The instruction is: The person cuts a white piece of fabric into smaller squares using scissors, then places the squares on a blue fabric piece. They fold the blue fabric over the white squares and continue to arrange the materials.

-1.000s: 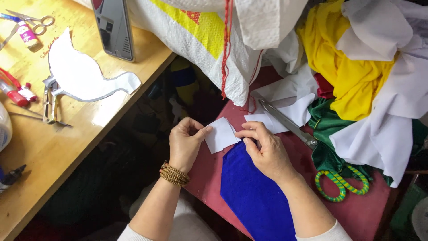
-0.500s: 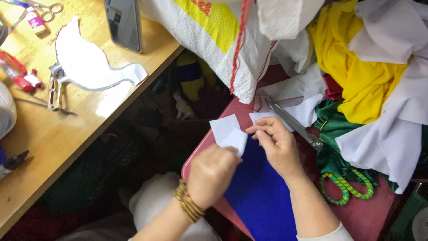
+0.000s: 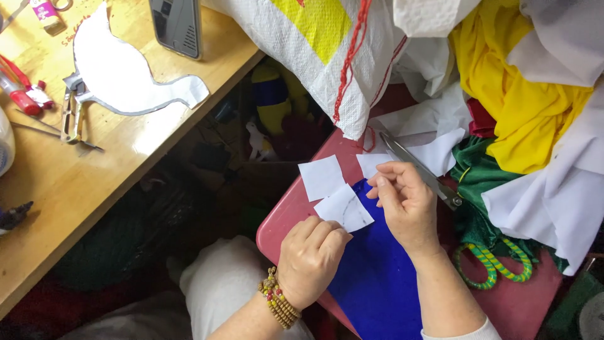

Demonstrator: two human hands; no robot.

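My left hand (image 3: 309, 259) pinches a white fabric piece (image 3: 344, 208) btwn thumb & fingertips, at the near left edge of the blue cloth (image 3: 377, 277) on the red stool (image 3: 283, 220). My right hand (image 3: 406, 204) rests curled on the blue cloth, fingers bent together, holding nothing. Another white square (image 3: 321, 177) lies just beyond, scissors (image 3: 420, 170) further right.

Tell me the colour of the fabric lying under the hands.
The fabric is deep blue, lying on a red board; the head view shows it.
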